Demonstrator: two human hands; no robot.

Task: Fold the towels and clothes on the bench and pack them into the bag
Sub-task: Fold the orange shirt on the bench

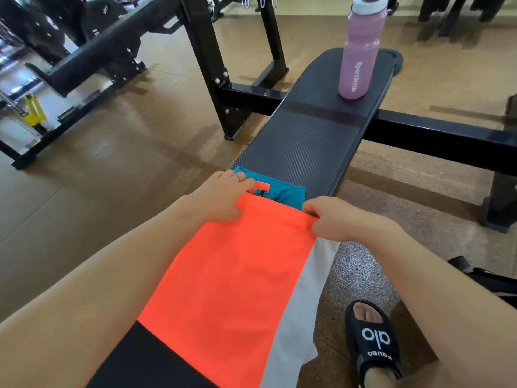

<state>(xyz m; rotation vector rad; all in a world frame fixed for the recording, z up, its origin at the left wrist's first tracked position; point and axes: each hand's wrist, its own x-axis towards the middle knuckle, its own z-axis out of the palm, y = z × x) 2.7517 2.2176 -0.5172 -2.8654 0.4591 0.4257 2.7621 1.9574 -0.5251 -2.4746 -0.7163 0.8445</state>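
Note:
A bright orange cloth [232, 270] lies lengthwise along the near part of the black bench [310, 147]. My left hand [223, 196] pinches its far left corner. At the far right corner my right hand [335, 219] grips the edge with curled fingers. A teal garment [282, 194] with a white label peeks out from under the orange cloth's far edge. Beneath the orange cloth, a white cloth [302, 309] shows along the right side and hangs over the bench edge. No bag is clearly identifiable.
A pink sport bottle [359, 54] stands upright at the bench's far end. Black rack uprights and a crossbar [251, 93] flank the bench. My foot in a black slide sandal [372, 337] rests on the floor to the right. A dark object [481, 278] lies at the right edge.

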